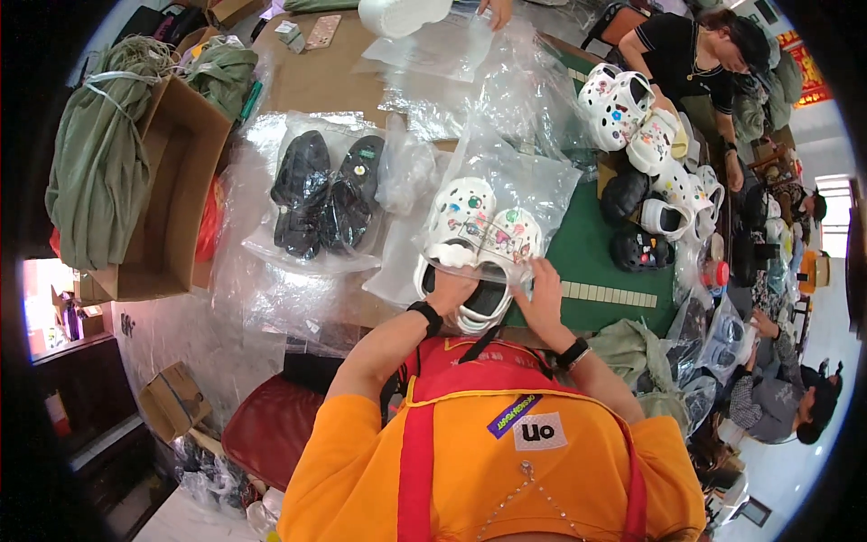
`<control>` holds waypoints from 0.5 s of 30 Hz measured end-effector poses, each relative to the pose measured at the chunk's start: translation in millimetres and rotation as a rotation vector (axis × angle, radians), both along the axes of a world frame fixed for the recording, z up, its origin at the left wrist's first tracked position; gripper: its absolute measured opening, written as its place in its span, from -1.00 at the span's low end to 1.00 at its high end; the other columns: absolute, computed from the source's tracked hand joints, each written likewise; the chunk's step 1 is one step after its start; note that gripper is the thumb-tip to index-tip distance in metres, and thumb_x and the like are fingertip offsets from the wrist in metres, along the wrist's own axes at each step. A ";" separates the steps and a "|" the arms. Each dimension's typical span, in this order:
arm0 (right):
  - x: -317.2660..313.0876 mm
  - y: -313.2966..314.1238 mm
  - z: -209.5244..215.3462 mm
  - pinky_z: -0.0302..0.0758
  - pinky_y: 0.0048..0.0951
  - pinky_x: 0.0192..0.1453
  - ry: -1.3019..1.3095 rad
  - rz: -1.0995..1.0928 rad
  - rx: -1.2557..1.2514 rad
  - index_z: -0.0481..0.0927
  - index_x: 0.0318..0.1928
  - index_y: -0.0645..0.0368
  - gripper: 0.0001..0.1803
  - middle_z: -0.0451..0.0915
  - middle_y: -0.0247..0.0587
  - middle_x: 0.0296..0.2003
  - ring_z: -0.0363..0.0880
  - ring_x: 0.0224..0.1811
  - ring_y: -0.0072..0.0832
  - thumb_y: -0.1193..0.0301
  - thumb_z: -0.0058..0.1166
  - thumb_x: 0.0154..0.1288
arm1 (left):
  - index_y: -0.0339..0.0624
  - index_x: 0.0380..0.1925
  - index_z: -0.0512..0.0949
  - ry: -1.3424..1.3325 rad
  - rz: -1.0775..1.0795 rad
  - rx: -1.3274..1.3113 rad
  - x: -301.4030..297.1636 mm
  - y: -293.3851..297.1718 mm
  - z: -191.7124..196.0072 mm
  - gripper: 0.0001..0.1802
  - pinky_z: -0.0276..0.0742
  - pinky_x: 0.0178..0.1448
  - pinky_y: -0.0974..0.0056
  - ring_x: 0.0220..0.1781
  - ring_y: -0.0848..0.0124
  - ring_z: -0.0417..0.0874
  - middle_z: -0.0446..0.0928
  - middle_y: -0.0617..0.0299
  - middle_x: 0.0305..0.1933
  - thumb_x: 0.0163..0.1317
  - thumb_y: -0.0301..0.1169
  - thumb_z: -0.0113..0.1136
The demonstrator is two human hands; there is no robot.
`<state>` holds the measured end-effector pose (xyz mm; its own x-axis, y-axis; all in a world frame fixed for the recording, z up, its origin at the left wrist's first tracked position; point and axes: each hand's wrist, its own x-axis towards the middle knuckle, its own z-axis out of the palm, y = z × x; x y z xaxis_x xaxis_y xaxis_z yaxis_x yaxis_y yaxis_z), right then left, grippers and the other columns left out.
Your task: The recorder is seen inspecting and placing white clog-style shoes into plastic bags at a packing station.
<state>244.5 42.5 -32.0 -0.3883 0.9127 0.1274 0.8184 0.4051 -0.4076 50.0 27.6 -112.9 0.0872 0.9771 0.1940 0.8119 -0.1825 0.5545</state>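
A pair of white clogs (473, 210) with colourful charms lies toes-away in front of me, their front part under a clear plastic bag (542, 185). The heels and dark insoles face my body, near the bag's mouth. My left hand (452, 291) is bent over the left clog's opening, gripping the clogs; its fingertips are partly hidden. On the other side, my right hand (542, 296) pinches the bag's edge beside the right clog's heel. To the left, a pair of black clogs (327, 190) lies in another clear bag.
Loose charm-covered white clogs (616, 108) and black clogs (639, 248) are piled on the green mat (578, 244) at right. A cardboard box (181, 163) stands at left. Across the table, a person's hand (495, 11) is near a white clog (402, 14). Other people work at right.
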 end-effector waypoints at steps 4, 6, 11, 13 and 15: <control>26.4 5.6 -45.7 0.20 -0.25 0.14 0.317 -0.210 -0.482 0.15 0.11 0.24 -0.38 0.20 0.08 0.05 0.17 0.11 -0.05 0.36 0.05 0.04 | -0.21 -0.42 0.53 -0.015 -0.058 -0.349 6.5 18.2 4.6 -0.64 0.38 -0.17 0.07 -0.29 0.08 0.52 0.51 -0.04 -0.42 0.08 -0.12 -0.02; 33.4 8.7 -61.7 0.23 -0.26 0.11 0.335 -0.207 -0.526 0.15 0.10 0.24 -0.40 0.23 0.08 0.03 0.21 0.09 -0.06 0.38 0.04 0.03 | -0.20 -0.23 0.50 -0.043 -0.158 -0.649 -0.6 25.2 27.8 -0.52 0.36 -0.04 0.14 -0.16 0.08 0.51 0.51 -0.07 -0.29 0.08 -0.02 -0.06; 34.5 8.2 -72.5 0.28 -0.32 0.07 0.441 -0.286 -0.563 0.19 0.04 0.20 -0.46 0.41 0.04 -0.10 0.38 -0.01 -0.15 0.47 0.03 0.00 | -0.25 -0.20 0.42 -0.357 -0.158 -0.387 -54.9 -21.6 31.0 -0.67 0.36 -0.06 0.15 -0.10 0.08 0.44 0.42 -0.09 -0.14 -0.04 -0.43 0.03; 34.5 2.9 -70.5 0.29 -0.30 0.05 0.398 -0.308 -0.545 0.18 0.04 0.19 -0.47 0.40 0.09 -0.08 0.38 0.00 -0.11 0.48 0.01 0.01 | -0.22 -0.14 0.39 -0.397 0.256 -0.366 -66.9 -23.3 50.6 -0.65 0.34 -0.06 0.13 -0.12 0.04 0.43 0.40 -0.06 -0.13 -0.02 -0.52 -0.05; 33.2 -0.1 -72.8 0.32 -0.27 0.01 0.404 -0.309 -0.586 0.17 0.03 0.16 -0.48 0.40 0.10 -0.09 0.40 -0.03 -0.08 0.47 0.00 0.02 | -0.19 -0.08 0.37 -0.367 0.381 -0.155 -83.2 -10.7 16.6 -0.57 0.35 -0.08 0.13 -0.11 0.03 0.43 0.40 -0.05 -0.10 -0.06 -0.54 -0.04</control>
<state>277.7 42.3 -104.8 -0.1318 0.9339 -0.3324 0.6016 -0.1911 -0.7756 -33.2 16.9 -96.4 -0.3242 0.9460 -0.0035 0.5529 0.1925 0.8107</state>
